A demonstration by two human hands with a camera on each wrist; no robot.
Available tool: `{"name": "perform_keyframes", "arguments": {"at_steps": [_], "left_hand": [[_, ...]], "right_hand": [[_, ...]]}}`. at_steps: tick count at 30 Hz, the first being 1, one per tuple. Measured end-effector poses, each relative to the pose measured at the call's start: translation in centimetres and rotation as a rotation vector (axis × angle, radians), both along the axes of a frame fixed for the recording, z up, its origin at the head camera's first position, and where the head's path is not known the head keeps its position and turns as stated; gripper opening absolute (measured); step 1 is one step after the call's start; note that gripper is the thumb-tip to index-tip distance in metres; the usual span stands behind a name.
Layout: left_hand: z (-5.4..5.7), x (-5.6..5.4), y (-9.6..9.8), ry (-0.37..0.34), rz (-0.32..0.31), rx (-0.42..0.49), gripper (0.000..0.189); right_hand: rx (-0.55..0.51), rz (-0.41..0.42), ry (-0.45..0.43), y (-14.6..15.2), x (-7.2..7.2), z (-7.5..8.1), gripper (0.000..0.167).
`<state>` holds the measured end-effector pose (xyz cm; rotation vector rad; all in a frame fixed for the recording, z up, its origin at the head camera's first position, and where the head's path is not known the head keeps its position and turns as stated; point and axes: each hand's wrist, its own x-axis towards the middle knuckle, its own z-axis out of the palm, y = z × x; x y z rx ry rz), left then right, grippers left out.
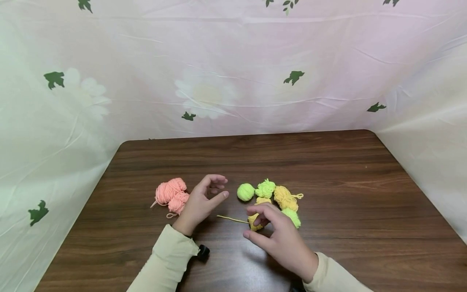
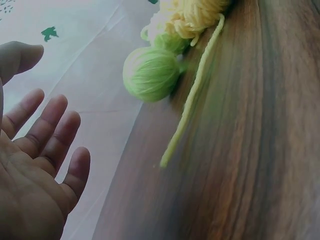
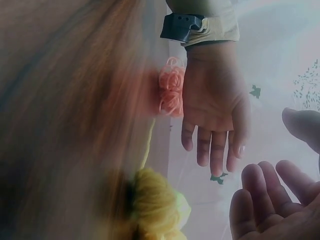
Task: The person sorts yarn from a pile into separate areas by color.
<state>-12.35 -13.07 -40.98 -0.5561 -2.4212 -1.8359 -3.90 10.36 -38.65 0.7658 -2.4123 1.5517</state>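
Note:
My left hand [image 1: 200, 200] hovers over the table beside the pink yarn balls [image 1: 170, 191], fingers loosely bent and holding nothing. My right hand [image 1: 279, 237] is raised above a yellow yarn ball [image 1: 254, 222] and partly hides it; its fingers are relaxed with nothing between them. From that ball a loose yarn tail [image 1: 232, 219] runs left across the wood. Behind it sit a round green ball [image 1: 246, 192], a looser green ball [image 1: 265, 188] and another yellow ball [image 1: 286, 198]. A further green ball [image 1: 292, 217] shows past the right hand. Both palms face inward in the wrist views.
The dark wooden table [image 1: 328, 162] has rounded back corners. A pale floral cloth [image 1: 240, 73] hangs behind it and along both sides. A black wrist device [image 1: 203, 253] sits at the left sleeve cuff.

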Motion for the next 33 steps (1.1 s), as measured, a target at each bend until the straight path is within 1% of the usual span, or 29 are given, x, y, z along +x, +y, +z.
{"name": "perform_keyframes", "arguments": {"at_steps": [4, 10, 15, 20, 25, 30, 33], "left_hand": [[-0.2, -0.1, 0.5, -0.009, 0.000, -0.005, 0.035], [-0.3, -0.3, 1.3, -0.040, 0.006, -0.004, 0.036], [-0.5, -0.4, 1.8, -0.059, -0.001, 0.001, 0.036], [-0.9, -0.5, 2.1, -0.058, 0.012, -0.003, 0.034], [-1.3, -0.6, 2.4, -0.073, 0.022, 0.003, 0.032], [-1.5, -0.7, 2.7, -0.089, 0.016, 0.018, 0.032], [-1.6, -0.7, 2.8, -0.098, 0.023, 0.018, 0.032]], "right_hand": [[0.014, -0.024, 0.027, 0.6, 0.2, -0.1, 0.043], [0.037, -0.061, 0.055, 1.6, 0.4, -0.3, 0.046], [0.054, -0.081, 0.030, 2.4, 0.5, -0.4, 0.044], [0.072, -0.116, 0.008, 3.2, 0.4, -0.4, 0.040], [0.084, -0.153, 0.007, 3.7, 0.1, -0.6, 0.039], [0.078, -0.171, 0.013, 4.1, -0.2, -0.8, 0.039], [0.081, -0.180, 0.023, 4.4, -0.4, -0.8, 0.039]]}}
